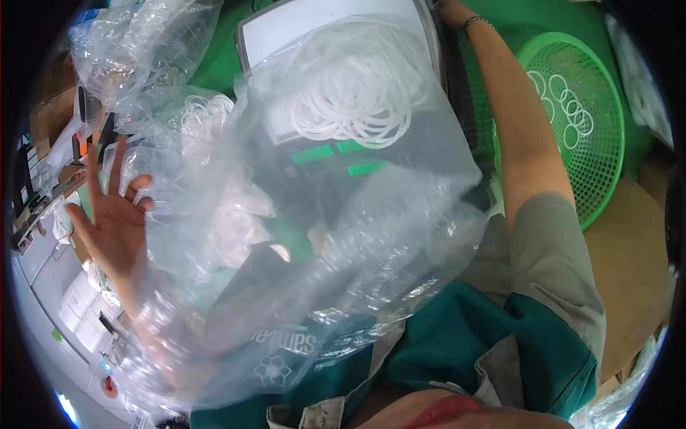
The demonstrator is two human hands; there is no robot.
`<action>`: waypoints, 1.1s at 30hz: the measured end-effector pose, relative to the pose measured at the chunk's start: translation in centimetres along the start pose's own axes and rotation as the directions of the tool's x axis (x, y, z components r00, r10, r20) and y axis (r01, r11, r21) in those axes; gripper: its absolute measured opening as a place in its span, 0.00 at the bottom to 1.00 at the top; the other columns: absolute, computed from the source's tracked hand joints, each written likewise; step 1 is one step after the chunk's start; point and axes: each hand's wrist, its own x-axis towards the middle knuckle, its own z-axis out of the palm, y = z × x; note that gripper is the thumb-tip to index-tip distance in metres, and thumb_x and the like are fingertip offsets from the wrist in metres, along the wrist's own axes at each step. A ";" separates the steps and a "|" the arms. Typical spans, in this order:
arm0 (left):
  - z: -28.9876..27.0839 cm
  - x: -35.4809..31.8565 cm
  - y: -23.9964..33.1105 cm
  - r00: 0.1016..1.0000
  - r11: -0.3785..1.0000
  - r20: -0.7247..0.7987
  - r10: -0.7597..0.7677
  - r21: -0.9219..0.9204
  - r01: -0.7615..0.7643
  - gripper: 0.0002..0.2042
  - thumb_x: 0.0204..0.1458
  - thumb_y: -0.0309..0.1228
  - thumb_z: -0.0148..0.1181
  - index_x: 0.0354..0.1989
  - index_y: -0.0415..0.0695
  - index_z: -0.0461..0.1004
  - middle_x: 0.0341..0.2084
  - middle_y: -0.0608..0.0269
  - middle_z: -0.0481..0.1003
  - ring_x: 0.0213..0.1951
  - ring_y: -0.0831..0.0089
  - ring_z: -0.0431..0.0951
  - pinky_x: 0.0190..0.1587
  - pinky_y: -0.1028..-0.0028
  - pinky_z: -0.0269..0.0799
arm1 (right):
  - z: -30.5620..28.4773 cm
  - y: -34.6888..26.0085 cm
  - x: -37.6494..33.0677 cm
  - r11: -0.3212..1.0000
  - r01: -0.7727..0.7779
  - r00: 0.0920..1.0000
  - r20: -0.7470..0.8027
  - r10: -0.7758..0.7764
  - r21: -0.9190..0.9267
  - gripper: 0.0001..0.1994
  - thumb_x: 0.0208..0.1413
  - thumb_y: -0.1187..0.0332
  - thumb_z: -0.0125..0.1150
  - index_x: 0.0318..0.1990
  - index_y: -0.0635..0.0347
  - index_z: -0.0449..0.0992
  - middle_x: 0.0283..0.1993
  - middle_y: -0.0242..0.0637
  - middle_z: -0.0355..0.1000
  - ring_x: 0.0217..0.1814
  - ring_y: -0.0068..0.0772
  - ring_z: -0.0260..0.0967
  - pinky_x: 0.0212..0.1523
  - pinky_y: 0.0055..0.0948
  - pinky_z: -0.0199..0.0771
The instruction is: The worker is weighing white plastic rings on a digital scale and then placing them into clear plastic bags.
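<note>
- A large clear plastic bag (321, 236) fills the middle of the head view, crumpled and held up in front of the person's chest
- Inside its upper part lies a bunch of thin white rings (354, 96), heaped loosely and seen through the film
- The left hand (114, 214) is raised at the left edge of the bag, palm facing the camera, its fingers (118, 161) spread apart and straight; the bag's edge touches the hand near the fingertips and drapes over the forearm below it, but the fingers are not closed round anything
- The right arm (522, 136) stretches up and away along the right side of the bag; the right hand (451, 11) sits at the very top edge of the picture with a thin bracelet (477, 21) at the wrist, and whether its fingers are apart or together cannot be told, since the hand is cut off there
- Behind the bag stands a grey machine (286, 32) with a pale flat top panel and small green patches on its dark front, seen through the plastic
- To the right of the arm a round green mesh basket (607, 107) rests on the green tabletop (550, 18), with a few more white rings lying in it
- More crumpled clear plastic (136, 50) is heaped at the upper left, just beside the bag
- The person wears a green and grey short-sleeved shirt (543, 314)
</note>
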 end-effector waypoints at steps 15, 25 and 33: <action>7.5 -14.7 -2.0 0.721 0.616 0.247 -0.648 0.727 0.305 0.51 0.33 0.39 0.67 0.62 0.46 0.35 0.56 0.53 0.55 0.50 0.66 0.64 0.50 0.69 0.58 | -22.5 -7.5 -14.3 0.870 -0.329 0.935 -0.004 0.355 0.367 0.13 0.54 0.67 0.48 0.45 0.61 0.69 0.40 0.30 0.70 0.40 0.20 0.66 0.43 0.18 0.63; 14.3 -14.6 -15.8 0.738 0.574 0.034 -0.674 0.653 0.494 0.43 0.39 0.42 0.62 0.57 0.31 0.43 0.49 0.44 0.62 0.46 0.61 0.68 0.44 0.70 0.66 | -22.2 -12.2 -28.7 0.595 -0.350 0.709 -0.211 0.673 0.723 0.14 0.52 0.80 0.41 0.48 0.66 0.62 0.39 0.42 0.69 0.35 0.28 0.70 0.31 0.22 0.71; 16.5 -14.1 -22.2 0.681 0.672 -0.027 -0.732 0.134 0.728 0.08 0.44 0.27 0.56 0.34 0.41 0.72 0.27 0.69 0.72 0.30 0.80 0.68 0.31 0.78 0.64 | -16.9 -2.8 -35.2 0.401 -0.788 0.543 0.221 0.810 0.468 0.12 0.42 0.75 0.49 0.38 0.61 0.71 0.28 0.35 0.68 0.26 0.25 0.65 0.27 0.26 0.66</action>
